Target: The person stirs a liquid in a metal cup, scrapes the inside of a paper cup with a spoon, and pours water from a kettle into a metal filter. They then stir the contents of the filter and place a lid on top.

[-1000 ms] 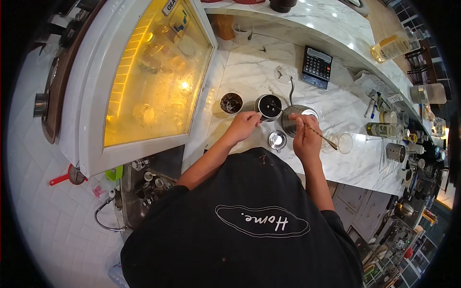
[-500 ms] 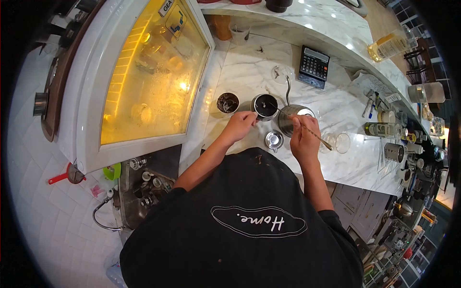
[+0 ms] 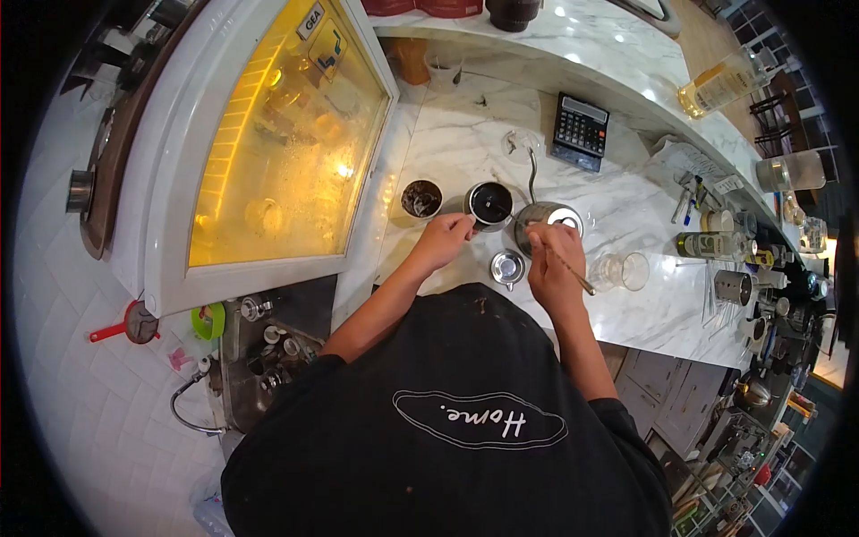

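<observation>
My left hand is closed at the near left edge of a metal-rimmed cup with dark liquid in it; the exact grip is partly hidden by the fingers. In my right hand is a long thin bar spoon, its shaft slanting toward the cup and its far end low over the rim. A steel gooseneck kettle stands just beyond the right hand, partly covered by it. Left of the cup sits another cup with dark, wet-looking contents. A small metal strainer-like dish lies between my hands.
A clear glass stands right of my right hand. Farther back lies a calculator. A glass-door fridge flanks the left side, with a sink below it. Bottles and utensils crowd the counter's right side.
My right hand has shifted slightly left and turned, and the spoon lies at a different slant. My left hand stays by the cup. The whole view has tilted a little.
</observation>
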The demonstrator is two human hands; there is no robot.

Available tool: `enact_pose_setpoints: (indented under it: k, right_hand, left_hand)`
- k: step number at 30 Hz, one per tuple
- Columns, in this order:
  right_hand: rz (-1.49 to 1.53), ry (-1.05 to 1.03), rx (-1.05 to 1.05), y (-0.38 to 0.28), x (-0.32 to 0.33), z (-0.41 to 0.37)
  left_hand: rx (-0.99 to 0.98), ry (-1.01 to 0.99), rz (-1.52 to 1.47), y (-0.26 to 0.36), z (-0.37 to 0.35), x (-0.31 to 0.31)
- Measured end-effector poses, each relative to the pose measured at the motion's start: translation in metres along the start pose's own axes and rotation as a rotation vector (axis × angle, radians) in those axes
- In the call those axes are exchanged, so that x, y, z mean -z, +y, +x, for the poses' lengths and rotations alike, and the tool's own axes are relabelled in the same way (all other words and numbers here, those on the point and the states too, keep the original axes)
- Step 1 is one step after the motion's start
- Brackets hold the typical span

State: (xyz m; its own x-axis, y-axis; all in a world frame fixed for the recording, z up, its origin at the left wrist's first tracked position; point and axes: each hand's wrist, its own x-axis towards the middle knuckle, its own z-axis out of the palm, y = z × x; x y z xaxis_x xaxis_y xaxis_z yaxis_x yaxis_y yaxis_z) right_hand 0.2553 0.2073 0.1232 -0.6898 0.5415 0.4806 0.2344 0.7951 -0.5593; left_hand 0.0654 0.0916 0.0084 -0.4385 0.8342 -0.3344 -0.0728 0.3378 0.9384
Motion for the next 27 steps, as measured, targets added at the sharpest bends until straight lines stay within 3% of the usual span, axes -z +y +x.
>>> enact_pose_setpoints:
  k: [10,22,27]
  right_hand:
    - [-0.034,0.032,-0.077,0.009,-0.007,-0.006]
    - [-0.034,-0.05,-0.058,0.0,0.001,0.003]
    - [-0.03,-0.058,-0.071,-0.008,0.003,0.002]
  left_hand:
    - [-0.052,0.008,0.014,-0.013,0.005,0.0]
    - [0.09,-0.008,0.048,0.002,0.003,0.001]
    - [-0.011,0.023,0.027,-0.017,0.007,-0.002]
